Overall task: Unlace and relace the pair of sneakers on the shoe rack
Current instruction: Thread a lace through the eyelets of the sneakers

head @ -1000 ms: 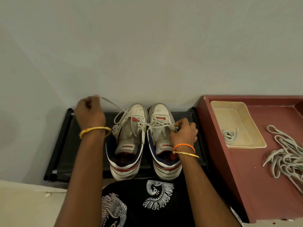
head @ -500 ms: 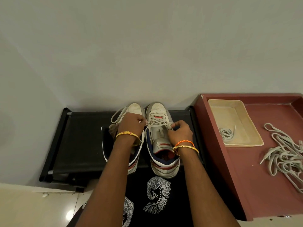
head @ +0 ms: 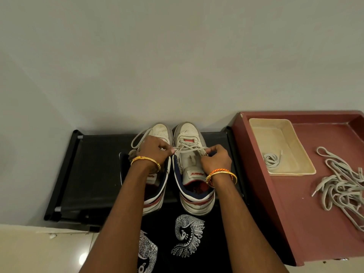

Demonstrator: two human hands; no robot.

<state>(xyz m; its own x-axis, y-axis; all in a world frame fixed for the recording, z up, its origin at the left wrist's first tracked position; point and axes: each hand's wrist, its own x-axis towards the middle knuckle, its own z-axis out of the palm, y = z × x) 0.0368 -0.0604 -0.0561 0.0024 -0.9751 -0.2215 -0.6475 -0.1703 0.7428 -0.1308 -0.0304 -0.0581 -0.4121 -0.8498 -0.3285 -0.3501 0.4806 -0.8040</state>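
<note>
Sneakers on a black shoe rack point(head: 94, 170) stand side by side against a pale wall, toes pointing far, as a person leans over them from the near side. To the right sits a dark red desk point(head: 307, 229) with a raised rim; it carries a cream tray point(head: 295, 146) holding one coiled lace point(head: 271, 159), and further right a loose heap of grey laces point(head: 342, 186).

The right sneaker point(head: 194, 170), white with navy collar and red trim, shows red lettering on its tongue label, too small to read with certainty. The left sneaker point(head: 157, 174) is mostly hidden under a forearm; a loose loop of its lace point(head: 137, 137) arcs out toward the toe.

The left hand point(head: 155, 148), gold bangle at the wrist, curls its fingers and pinches the right sneaker's lace point(head: 189, 149) at its left edge. The right hand point(head: 215, 159), wearing orange and gold bangles, has its fingers curled, pinching the same lace at the shoe's right side. The lace runs taut between the two hands across the tongue.

Black fabric with white peacock prints point(head: 187, 235) fills the near foreground.
</note>
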